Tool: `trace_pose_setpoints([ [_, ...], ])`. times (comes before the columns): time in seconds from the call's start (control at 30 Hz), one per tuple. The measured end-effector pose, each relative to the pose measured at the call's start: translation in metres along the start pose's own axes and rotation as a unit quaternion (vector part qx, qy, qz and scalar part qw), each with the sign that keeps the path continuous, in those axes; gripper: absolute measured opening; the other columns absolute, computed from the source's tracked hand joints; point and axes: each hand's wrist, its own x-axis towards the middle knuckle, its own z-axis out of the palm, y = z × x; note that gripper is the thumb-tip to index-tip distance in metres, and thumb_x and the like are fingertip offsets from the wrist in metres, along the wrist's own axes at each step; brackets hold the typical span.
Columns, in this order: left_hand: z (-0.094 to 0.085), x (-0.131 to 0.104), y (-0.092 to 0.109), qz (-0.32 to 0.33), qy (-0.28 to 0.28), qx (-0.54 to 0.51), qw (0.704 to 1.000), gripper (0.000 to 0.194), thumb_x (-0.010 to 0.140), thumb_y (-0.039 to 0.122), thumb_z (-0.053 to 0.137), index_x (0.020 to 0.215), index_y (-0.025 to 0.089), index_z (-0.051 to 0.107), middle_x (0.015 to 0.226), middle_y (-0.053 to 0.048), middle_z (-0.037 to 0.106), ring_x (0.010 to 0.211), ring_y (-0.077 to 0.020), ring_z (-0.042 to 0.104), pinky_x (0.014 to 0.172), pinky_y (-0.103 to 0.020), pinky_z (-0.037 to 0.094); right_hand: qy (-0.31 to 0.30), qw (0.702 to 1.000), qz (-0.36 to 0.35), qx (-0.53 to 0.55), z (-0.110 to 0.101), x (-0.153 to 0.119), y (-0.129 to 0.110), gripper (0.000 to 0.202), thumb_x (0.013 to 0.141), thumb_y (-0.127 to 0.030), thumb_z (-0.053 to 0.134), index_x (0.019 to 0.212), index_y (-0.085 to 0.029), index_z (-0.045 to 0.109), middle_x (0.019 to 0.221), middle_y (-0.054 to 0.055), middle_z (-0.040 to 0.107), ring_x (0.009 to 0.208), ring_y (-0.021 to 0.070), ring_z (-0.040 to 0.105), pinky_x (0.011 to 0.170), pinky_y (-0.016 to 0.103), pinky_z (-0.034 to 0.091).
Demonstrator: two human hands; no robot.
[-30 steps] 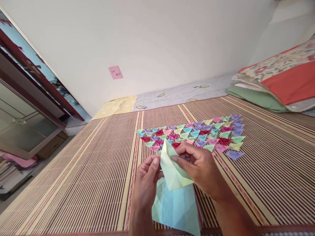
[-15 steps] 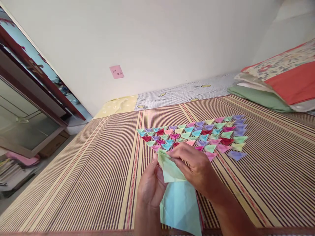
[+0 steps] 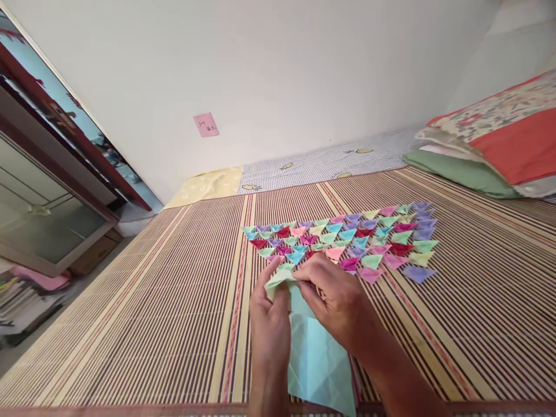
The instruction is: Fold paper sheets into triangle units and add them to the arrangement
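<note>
Above the striped mat (image 3: 174, 301): one pale green paper (image 3: 279, 278) is held up between my two hands, just in front of the nearest row of small folded papers (image 3: 335, 253).
Left hand (image 3: 269, 318): it is clamped on the left part of the pale green paper, with the thumb and the fingers at both faces of it.
Right hand (image 3: 341, 295): its thumb and fingertips are pressed together on the right edge of the same paper.
Fold: the pale green paper looks bent; how many folds it has I cannot tell, because my fingers cover a part.
Light blue sheet (image 3: 321, 362): it lies between my forearms near the front border of the mat, and a thin reddish edge shows along its right side.
Small folded papers: they lie in close rows beyond my hands, in green, blue, purple, yellow, pink and red.
Far border of the mat: a yellow cloth (image 3: 206, 186) is at the left, and beside it a checked cloth (image 3: 304, 165).
White wall (image 3: 304, 69): it bears a pink note (image 3: 206, 124) with handwriting.
Right side: a green cloth (image 3: 456, 174) lies under a red cloth (image 3: 516, 145).
</note>
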Motion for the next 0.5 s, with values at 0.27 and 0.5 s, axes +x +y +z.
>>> trace_pose_setpoints([
  [0.27, -0.003, -0.001, 0.010, -0.018, -0.051, -0.079, 0.995, 0.027, 0.077, 0.021, 0.080, 0.103, 0.024, 0.085, 0.103, -0.006, 0.082, 0.090, -0.0212, 0.073, 0.079, -0.030, 0.055, 0.049, 0.994, 0.086, 0.040, -0.005, 0.003, 0.002, 0.018, 0.097, -0.007, 0.057, 0.091, -0.021, 0.066, 0.084, 0.002, 0.063, 0.079, 0.0185, 0.062, 0.070, 0.031, 0.049],
  [0.5, -0.013, 0.003, 0.016, -0.073, -0.117, -0.137, 0.981, 0.035, 0.067, 0.025, 0.093, 0.101, 0.021, 0.087, 0.093, -0.009, 0.084, 0.086, -0.0220, 0.077, 0.078, -0.027, 0.058, 0.046, 0.991, 0.108, 0.069, -0.011, 0.003, 0.003, 0.017, 0.098, -0.010, 0.058, 0.091, -0.021, 0.069, 0.086, 0.002, 0.066, 0.081, 0.0183, 0.064, 0.072, 0.031, 0.049],
])
